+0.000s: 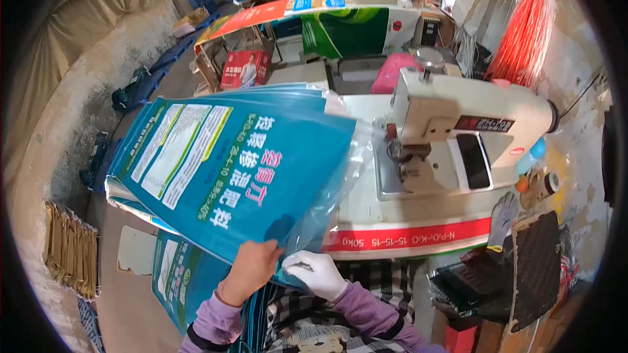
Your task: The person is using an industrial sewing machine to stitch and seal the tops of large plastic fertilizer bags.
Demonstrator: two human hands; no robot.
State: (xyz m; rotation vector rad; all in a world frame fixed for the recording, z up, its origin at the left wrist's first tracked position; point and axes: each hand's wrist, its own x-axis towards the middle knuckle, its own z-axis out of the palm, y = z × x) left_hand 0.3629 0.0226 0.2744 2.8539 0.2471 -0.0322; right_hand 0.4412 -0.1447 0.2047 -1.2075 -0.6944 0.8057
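Observation:
A teal printed sack [294, 150] lies flat on top of a stack of similar sacks, with a transparent plastic liner [317, 222] sticking out along its right edge. My bare left hand [252, 268] is closed on the sack's near corner. Close beside it, my right hand [318, 277], in a white glove, pinches the liner and sack edge at the same corner. A small dark tip shows between the gloved fingers; what it is I cannot make out. To the right of the sack stands a cream sewing machine [471, 117], its needle area apart from both hands.
A dark phone [472, 161] leans on the machine. Red thread strands [523, 26] hang behind it. A grey glove [502, 221] lies at the table's right edge, near a dark board [536, 274]. Bundled brown sacks [70, 252] stand far left. More teal sacks [173, 281] hang below the stack.

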